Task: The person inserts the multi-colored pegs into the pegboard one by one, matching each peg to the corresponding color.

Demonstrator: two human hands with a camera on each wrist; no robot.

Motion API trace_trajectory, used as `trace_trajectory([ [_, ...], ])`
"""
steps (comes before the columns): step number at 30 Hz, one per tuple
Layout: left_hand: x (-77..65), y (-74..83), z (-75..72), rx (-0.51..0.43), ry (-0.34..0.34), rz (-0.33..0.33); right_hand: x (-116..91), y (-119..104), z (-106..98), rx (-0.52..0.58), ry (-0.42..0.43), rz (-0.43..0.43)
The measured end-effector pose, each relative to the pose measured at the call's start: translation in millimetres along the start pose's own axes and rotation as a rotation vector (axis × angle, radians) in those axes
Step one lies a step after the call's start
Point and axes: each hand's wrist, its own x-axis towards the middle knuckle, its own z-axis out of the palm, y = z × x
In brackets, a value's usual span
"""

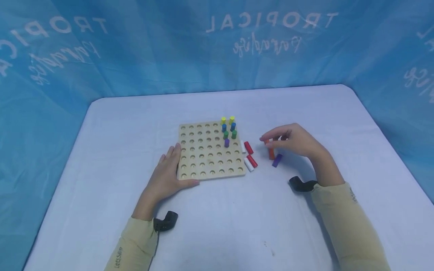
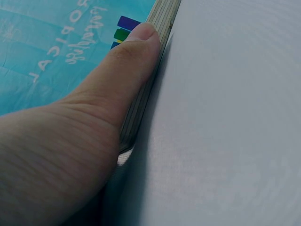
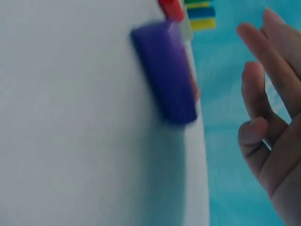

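A wooden pegboard (image 1: 201, 169) lies on the table, with yellow, blue, green and purple pegs upright in its far right holes. My left hand (image 1: 164, 169) rests against its left side and near corner, thumb along the near edge. In the left wrist view, the thumb (image 2: 122, 66) presses that edge. My right hand (image 1: 293, 141) reaches over orange pegs (image 1: 271, 153), with fingertips near the farther one, partly covered. A loose purple peg (image 1: 277, 160) lies beside them; it looms blurred in the right wrist view, where the fingers (image 3: 273, 70) appear spread and loosely bent.
Red pegs (image 1: 252, 161) and white pegs (image 1: 249, 164) lie just right of the board. A white cloth (image 1: 210, 222) covers the table. Blue printed sheets (image 1: 176, 56) hang behind and at the sides. A black wrist mount (image 1: 301, 184) juts from the right sleeve.
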Motion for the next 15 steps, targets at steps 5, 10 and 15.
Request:
trace_trajectory([
  [5,-0.6,0.6,-0.7,-0.014,0.001,0.000,-7.6,26.8,-7.1,0.047,-0.095,-0.054],
  [10,-0.7,0.5,-0.6,-0.010,0.000,0.000,-12.1,48.8,-12.7,0.075,-0.194,-0.125],
  [15,-0.4,1.2,-0.4,-0.014,0.004,0.006,-12.5,58.2,-14.7,0.083,-0.209,-0.138],
])
